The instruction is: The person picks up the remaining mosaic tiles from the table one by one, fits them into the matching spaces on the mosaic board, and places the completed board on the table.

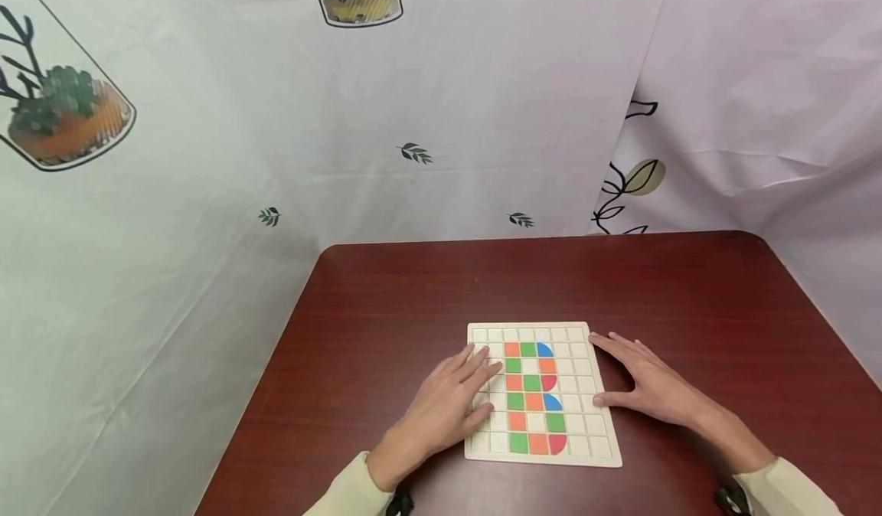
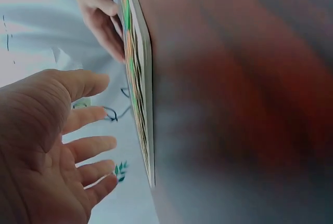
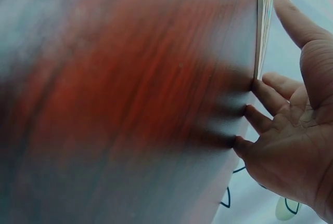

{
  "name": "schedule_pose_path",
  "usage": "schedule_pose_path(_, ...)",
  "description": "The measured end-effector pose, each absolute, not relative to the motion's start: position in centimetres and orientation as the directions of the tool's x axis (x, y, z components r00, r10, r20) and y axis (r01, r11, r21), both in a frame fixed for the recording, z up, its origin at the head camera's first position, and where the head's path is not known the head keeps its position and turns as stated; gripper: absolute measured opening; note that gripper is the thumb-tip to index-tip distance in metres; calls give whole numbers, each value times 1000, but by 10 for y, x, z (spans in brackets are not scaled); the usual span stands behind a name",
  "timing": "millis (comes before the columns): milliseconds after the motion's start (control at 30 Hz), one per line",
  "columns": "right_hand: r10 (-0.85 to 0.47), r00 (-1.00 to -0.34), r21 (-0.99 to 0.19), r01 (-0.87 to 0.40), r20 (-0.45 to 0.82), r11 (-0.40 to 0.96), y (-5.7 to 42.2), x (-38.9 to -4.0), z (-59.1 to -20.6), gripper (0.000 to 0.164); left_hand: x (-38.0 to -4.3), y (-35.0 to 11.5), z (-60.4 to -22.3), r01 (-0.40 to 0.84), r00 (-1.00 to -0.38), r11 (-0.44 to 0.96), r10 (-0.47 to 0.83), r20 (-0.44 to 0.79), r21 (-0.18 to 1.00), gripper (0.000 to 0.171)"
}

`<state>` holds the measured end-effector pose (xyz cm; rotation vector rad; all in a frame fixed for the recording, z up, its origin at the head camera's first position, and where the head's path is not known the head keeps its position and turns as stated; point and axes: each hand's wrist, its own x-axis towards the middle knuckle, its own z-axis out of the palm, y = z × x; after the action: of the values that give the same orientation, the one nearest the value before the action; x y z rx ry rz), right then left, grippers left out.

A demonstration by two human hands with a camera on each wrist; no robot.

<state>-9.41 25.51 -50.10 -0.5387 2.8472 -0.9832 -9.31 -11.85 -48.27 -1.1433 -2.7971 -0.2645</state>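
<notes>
A cream grid board (image 1: 589,424) lies flat on the table, with orange and green square tiles (image 1: 534,402) and blue and pink rounded-corner tiles (image 1: 556,444) set in its middle columns in a shape like the letter B. Over the board's left side spreads my left hand (image 1: 444,401), fingers loosely straight; in the left wrist view a gap shows between its fingertips and the board's edge (image 2: 149,94). At the right edge, my right hand (image 1: 651,382) has its thumb and index finger apart beside the board. Its lower fingertips (image 3: 247,110) rest on the table in the right wrist view.
The dark red wooden table (image 1: 386,309) has rounded far corners. Behind and beside it hangs a pale cloth (image 1: 482,102) printed with leaves and potted plants. Cream sleeves (image 1: 785,489) cover both forearms, with a dark strap at each wrist.
</notes>
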Motion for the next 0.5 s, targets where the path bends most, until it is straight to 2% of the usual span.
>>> schedule_pose_path(200, -352, -935, -608, -304, 42, 733, 257, -95, -501, 88, -102, -133, -479, 635, -771, 769, 624, 126, 72, 67)
schedule_pose_path(500, -359, -932, -615, -312, 50, 724, 260, -96, -501, 75, -112, -148, -471, 501, -865, 855, 490, 105, 136, 74)
